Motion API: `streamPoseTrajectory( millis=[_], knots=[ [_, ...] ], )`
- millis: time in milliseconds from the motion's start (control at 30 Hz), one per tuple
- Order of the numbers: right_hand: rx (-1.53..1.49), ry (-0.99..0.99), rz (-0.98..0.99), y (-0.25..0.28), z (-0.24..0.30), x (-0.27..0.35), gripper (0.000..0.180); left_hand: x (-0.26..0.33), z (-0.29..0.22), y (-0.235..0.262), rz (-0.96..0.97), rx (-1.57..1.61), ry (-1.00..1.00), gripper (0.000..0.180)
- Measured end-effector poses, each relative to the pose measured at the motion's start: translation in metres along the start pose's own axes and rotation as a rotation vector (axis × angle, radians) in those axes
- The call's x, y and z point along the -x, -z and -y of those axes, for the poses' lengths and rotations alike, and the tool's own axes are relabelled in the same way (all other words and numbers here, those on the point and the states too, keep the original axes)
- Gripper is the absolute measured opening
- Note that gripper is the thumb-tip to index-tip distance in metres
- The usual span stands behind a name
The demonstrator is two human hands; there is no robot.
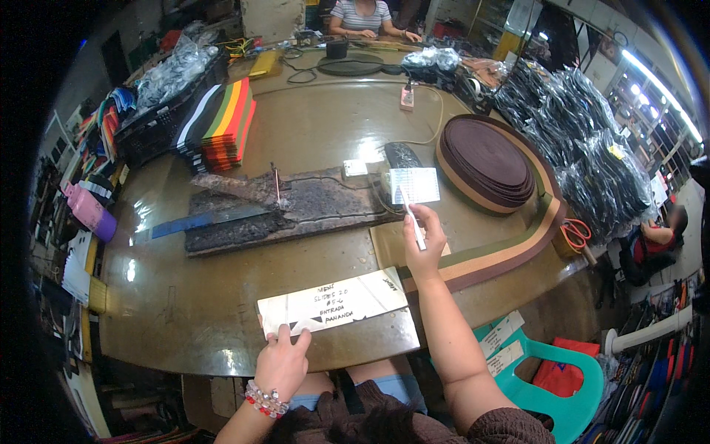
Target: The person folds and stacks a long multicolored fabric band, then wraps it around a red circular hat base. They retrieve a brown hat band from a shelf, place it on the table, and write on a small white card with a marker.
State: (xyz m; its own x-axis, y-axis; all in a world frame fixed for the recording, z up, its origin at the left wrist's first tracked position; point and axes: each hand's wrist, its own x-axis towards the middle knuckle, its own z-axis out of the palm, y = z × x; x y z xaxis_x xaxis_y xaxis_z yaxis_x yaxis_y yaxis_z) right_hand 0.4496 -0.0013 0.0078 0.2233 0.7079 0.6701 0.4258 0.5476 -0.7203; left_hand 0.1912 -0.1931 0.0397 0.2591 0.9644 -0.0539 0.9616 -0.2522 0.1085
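Note:
My left hand presses flat on the near left corner of a shiny metal template plate lying at the table's front edge. My right hand is raised above the table, pinching a thin white pen-like stick upright. Just behind that hand lies a small white paper card. A brown and tan strap runs under my right wrist toward a big coil of the same strap.
A dark charred board with a blue-handled blade lies mid-table. Stacked coloured sheets sit back left, bagged black goods right, orange scissors at the right edge. A teal chair stands beside me. Another person sits opposite.

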Motion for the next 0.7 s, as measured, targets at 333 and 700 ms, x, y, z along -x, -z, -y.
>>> streamPoseTrajectory(
  millis=[333, 700],
  knots=[
    [-0.022, -0.016, 0.010, 0.000, -0.001, 0.001, 0.021, -0.001, -0.001, 0.002, 0.023, -0.001, 0.019, 0.037],
    [-0.112, 0.000, -0.140, -0.003, -0.011, 0.002, 0.019, 0.001, 0.000, -0.001, 0.007, 0.025, 0.024, 0.037]
  ],
)
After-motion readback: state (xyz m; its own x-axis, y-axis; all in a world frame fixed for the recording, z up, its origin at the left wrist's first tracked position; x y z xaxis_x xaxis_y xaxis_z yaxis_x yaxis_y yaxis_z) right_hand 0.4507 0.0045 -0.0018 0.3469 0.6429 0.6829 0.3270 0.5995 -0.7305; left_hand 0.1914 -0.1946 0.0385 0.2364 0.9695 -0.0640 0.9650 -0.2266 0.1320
